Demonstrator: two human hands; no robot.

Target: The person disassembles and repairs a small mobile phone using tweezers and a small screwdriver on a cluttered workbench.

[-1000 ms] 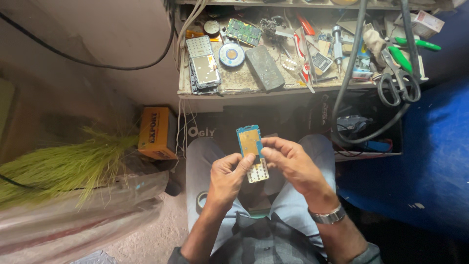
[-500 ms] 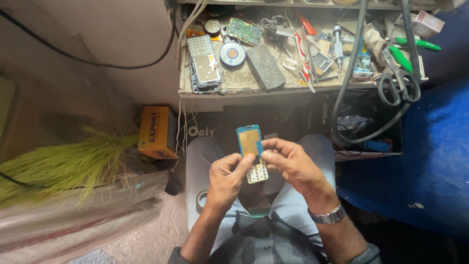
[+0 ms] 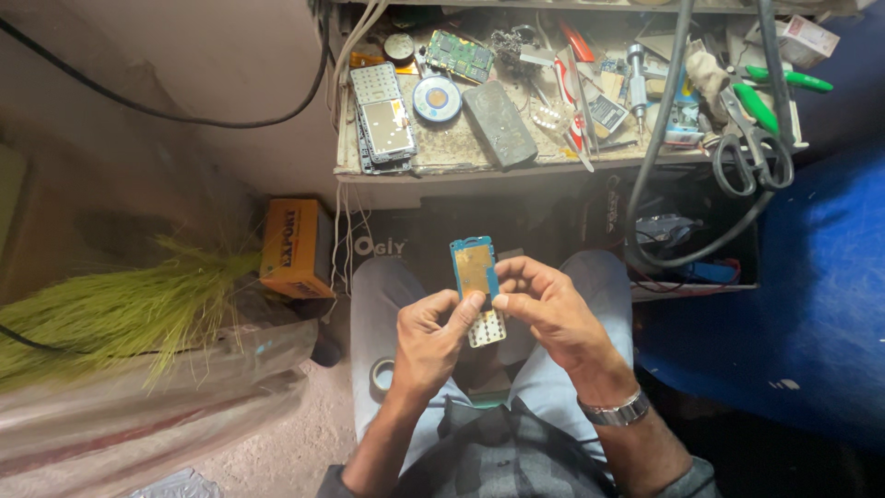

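Both hands are holding a flat rectangular phone circuit board with a blue rim, a dull gold metal shield and a pale dotted keypad end [image 3: 477, 288] upright above the lap: the left hand [image 3: 431, 337] is closing its grip on the board's lower left edge, thumb pressing the keypad end, while the right hand [image 3: 551, 309] is pinching the right edge. Just beyond them, the dusty, scuffed worktop [image 3: 442, 152] is carrying a grey rectangular phone shell [image 3: 499, 123], a round solder tin [image 3: 437, 98] and steel scissors [image 3: 749, 152].
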